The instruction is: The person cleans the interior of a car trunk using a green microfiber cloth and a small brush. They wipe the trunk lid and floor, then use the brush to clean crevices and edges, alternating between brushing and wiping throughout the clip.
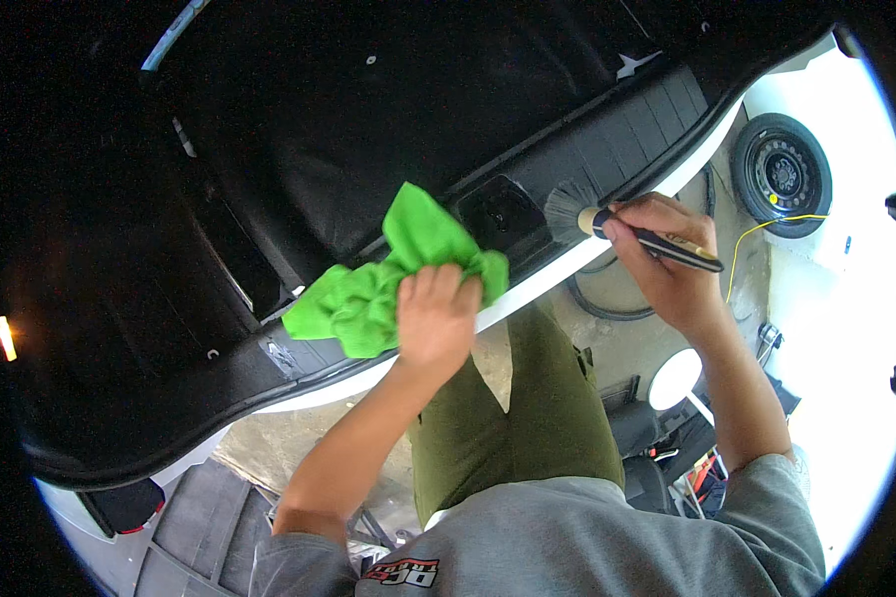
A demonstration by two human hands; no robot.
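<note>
My left hand (439,317) grips a crumpled green cloth (369,302) and presses it on the black plastic sill trim (605,138) of a car's cargo opening. In my right hand (672,261) is a detailing brush (646,242) with a dark handle. Its grey bristles (570,205) are splayed over the trim, just right of the dark latch recess (499,213). Part of the sill lies hidden under the cloth. A white painted body edge (545,280) runs below the trim, between the car and my legs.
Beyond the sill is the dark cargo floor (418,112). A spare wheel (782,175) leans by the white wall at right, near a yellow cord (739,254). A black hose (605,306) lies on the concrete floor. A white round-topped object (676,379) stands near my right elbow.
</note>
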